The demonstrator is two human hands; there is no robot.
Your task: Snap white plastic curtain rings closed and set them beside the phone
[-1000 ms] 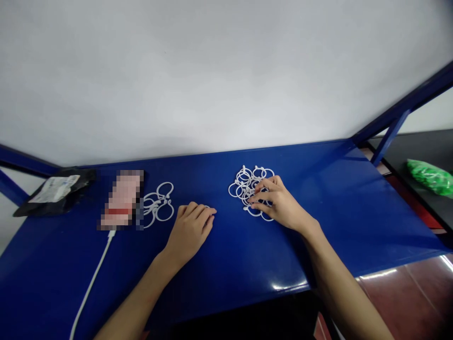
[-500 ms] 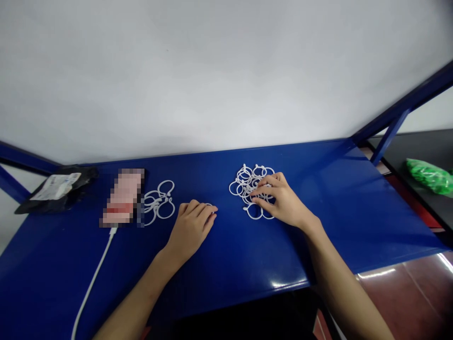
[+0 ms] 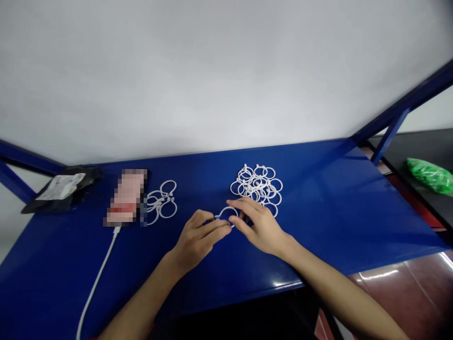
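Note:
Between my two hands, a white plastic ring (image 3: 230, 208) with a small knobbed end is held just above or on the blue table. My left hand (image 3: 200, 238) grips the ring's left and near side, its fingers bent and partly covering it. My right hand (image 3: 260, 226) has its thumb and forefinger closed on the ring's right side. Just behind the right hand lies a loose pile of similar white rings (image 3: 260, 184). To the left of my left hand, a smaller cluster of white rings (image 3: 167, 208) rests beside a phone.
The phone (image 3: 125, 196), blurred out, has a white cable (image 3: 101, 269) running to the table's near edge. A black plastic package (image 3: 85, 177) with a white label lies at the far left. Blue frame bars flank the blue table (image 3: 318, 189). A green bag (image 3: 430, 175) sits on a dark surface at right.
My right hand has come away from the ring pile, moving left and nearer to me. My left hand has shifted right, and both hands now meet at one ring, which shows more fully.

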